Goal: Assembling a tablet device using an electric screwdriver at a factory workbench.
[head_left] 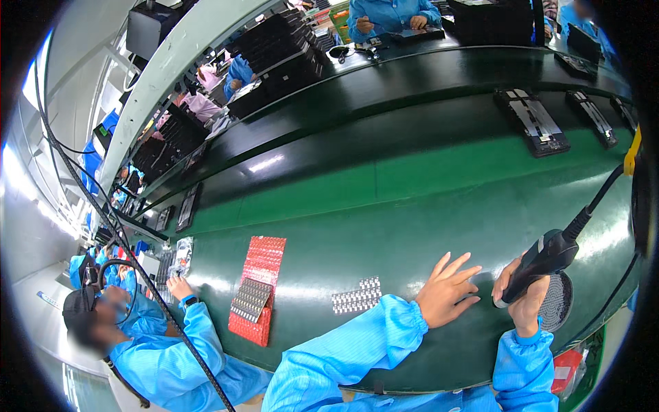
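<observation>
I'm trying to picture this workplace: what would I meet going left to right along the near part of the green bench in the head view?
A co-worker's hand, red bubble wrap with a grey patterned sheet on it, black-and-white strips, left hand, right hand gripping a black corded tool.

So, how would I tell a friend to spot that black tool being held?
Start at the big green worktop and look to its near right. There the person's right hand grips a chunky black tool. Unlike the round grey item beside it, it is long, with a black cable at its upper end.
</observation>
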The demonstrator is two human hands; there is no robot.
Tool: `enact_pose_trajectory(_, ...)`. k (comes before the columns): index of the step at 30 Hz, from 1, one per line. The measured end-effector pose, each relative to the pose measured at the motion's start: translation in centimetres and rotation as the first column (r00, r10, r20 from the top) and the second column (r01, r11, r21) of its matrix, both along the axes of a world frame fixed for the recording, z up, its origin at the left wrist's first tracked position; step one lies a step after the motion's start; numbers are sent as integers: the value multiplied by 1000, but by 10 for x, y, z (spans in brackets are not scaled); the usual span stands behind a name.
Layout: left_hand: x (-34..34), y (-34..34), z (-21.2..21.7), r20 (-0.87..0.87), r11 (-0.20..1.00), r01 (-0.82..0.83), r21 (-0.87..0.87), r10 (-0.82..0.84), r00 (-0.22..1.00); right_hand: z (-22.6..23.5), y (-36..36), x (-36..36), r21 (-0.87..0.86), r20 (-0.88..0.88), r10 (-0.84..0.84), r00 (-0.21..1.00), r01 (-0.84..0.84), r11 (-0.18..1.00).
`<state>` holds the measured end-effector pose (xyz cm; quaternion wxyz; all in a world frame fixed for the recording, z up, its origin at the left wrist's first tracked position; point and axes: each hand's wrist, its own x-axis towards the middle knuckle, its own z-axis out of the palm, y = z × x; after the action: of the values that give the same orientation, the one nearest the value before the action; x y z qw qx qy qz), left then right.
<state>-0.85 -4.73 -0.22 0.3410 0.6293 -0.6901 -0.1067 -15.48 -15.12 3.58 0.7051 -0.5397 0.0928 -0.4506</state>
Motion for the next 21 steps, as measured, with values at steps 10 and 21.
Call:
enact_pose_trajectory(10,-1,1,2,-10,1000,-8,-5,8,1000,-7,0,-5,-1,49,63,997,-63,998)
enact_pose_trajectory(21,0,-1,1,5,1000,-4,-4,4,1000,-4,-2,-6,-13,-51,75,996,-76,997)
